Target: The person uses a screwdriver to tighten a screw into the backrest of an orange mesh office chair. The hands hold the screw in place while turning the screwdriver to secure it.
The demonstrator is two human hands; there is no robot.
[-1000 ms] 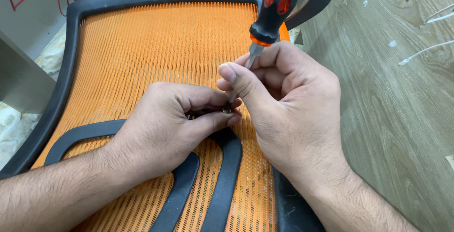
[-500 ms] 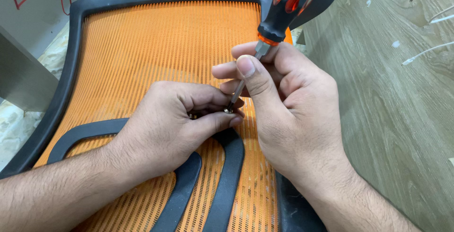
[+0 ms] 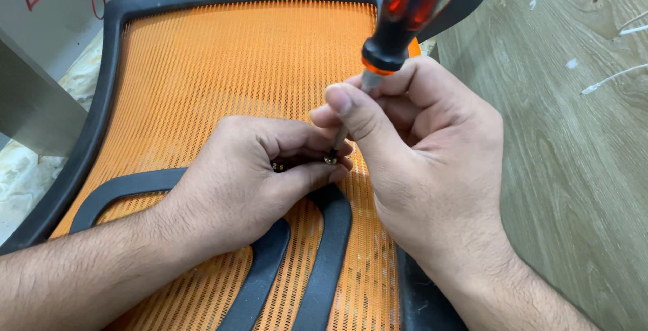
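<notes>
The right hand [image 3: 432,169] is wrapped closed around the shaft of a screwdriver [image 3: 405,14], its red-and-black handle sticking up above the knuckles. The tip meets a small metal screw [image 3: 331,159] pinched between the left hand's [image 3: 256,182] thumb and fingers. Both hands rest on an orange mesh chair back [image 3: 229,68] with a black frame, just above its curved black brace [image 3: 324,257]. Wooden floor [image 3: 574,169] lies to the right.
</notes>
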